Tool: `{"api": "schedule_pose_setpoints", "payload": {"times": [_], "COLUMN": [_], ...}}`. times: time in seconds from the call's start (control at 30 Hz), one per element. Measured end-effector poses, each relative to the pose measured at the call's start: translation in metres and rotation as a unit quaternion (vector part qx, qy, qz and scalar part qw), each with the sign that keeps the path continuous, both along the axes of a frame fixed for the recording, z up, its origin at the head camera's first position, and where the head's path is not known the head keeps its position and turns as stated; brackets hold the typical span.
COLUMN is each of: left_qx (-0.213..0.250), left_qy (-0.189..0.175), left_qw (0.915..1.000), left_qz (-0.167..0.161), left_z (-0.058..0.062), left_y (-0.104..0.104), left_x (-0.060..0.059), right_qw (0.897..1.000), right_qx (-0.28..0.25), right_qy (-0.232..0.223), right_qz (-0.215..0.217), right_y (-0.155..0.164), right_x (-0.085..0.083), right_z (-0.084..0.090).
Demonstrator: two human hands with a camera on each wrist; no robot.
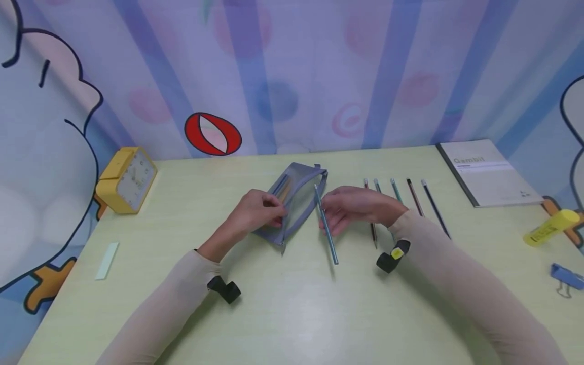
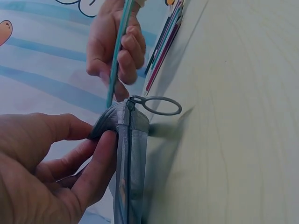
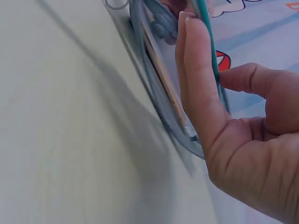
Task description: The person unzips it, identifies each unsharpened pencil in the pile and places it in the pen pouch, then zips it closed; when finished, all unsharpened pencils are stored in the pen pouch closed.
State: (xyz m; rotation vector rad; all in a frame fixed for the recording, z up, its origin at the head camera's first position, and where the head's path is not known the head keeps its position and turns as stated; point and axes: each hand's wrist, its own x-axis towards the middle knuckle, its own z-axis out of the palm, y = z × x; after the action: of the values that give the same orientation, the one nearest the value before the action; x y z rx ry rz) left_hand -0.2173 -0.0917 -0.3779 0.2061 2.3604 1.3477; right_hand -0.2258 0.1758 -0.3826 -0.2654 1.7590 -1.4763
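Observation:
A grey zip pencil case (image 1: 303, 200) lies on the table with its mouth gaping, and pencils (image 1: 284, 187) show through its mesh side. My left hand (image 1: 260, 210) pinches the near edge of the case between thumb and fingers; in the left wrist view a ring-shaped zip pull (image 2: 161, 106) sticks out beside that edge. To the right of the mouth, my right hand (image 1: 347, 208) holds a teal pencil (image 1: 326, 228) between thumb and fingers. The right wrist view shows the thumb pressing the pencil (image 3: 210, 42) against the fingers, with another pencil (image 3: 163, 74) inside the case.
Several pencils (image 1: 435, 208) lie in a row right of the case, partly behind my right arm. A notebook (image 1: 490, 172), a yellow glue stick (image 1: 551, 228) and a blue binder clip (image 1: 567, 276) are at the right. A yellow clock (image 1: 126, 180) and a pale green strip (image 1: 107, 261) sit left.

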Motion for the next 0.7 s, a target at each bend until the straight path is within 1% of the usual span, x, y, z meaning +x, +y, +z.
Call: {"api": "schedule_pose_setpoints", "payload": {"times": [0.07, 0.17, 0.23, 0.37, 0.5, 0.7], "left_qx": [0.001, 0.007, 0.009, 0.005, 0.004, 0.006], "left_qy": [0.002, 0.001, -0.001, 0.001, 0.001, -0.001], "left_qw": [1.0, 1.0, 0.9999, 0.9999, 0.9999, 0.9999], "left_qz": [0.001, 0.005, 0.006, 0.009, 0.009, 0.009], "left_z": [0.001, 0.002, 0.002, 0.003, 0.002, 0.003], "left_y": [0.0, 0.0, 0.0, 0.0, -0.002, -0.001], "left_x": [0.0, -0.001, -0.001, -0.001, -0.001, 0.0], "right_qw": [0.999, 0.993, 0.989, 0.983, 0.977, 0.97], "right_qx": [-0.028, -0.071, -0.094, -0.12, -0.118, -0.109], "right_qy": [-0.036, -0.088, -0.108, -0.122, -0.134, -0.149], "right_qz": [0.0, -0.014, -0.03, -0.069, -0.114, -0.161], "right_y": [-0.005, -0.013, -0.018, -0.03, -0.042, -0.053], "right_x": [-0.001, -0.004, -0.007, -0.014, -0.022, -0.031], "right_z": [-0.007, -0.016, -0.018, -0.017, -0.015, -0.016]}}
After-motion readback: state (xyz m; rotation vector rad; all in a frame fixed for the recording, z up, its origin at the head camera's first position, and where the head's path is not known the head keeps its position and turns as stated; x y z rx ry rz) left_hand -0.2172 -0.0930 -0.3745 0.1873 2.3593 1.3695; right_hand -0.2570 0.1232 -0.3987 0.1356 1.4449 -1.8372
